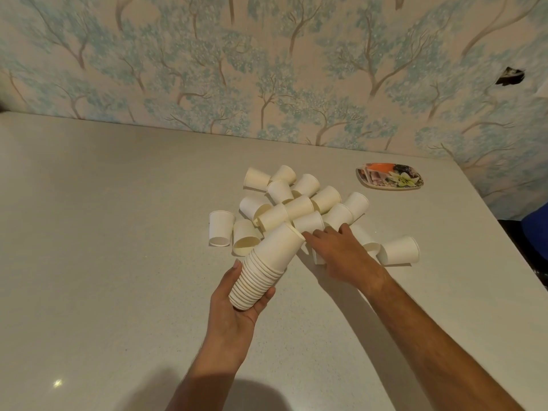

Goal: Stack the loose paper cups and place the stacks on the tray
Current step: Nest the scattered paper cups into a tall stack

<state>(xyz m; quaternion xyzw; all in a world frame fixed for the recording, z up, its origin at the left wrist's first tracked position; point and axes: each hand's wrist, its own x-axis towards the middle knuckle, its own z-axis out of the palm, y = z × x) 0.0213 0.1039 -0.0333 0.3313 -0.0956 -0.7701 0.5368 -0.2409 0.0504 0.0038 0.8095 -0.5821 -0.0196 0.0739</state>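
My left hand [237,304] holds a stack of paper cups [267,262], and my right hand [335,250] is down in the pile.

My left fingers and thumb wrap round the low end of the stack, which is tilted with its top leaning toward the loose cups [296,203]. The loose cups lie on their sides in a heap on the pale table [118,232], just past my hands. My right hand lies palm down on the near edge of the heap, touching cups, but I cannot tell if it grips one. The tray [388,176], with a flower picture on it, sits far back on the right near the wall, well apart from the stack.
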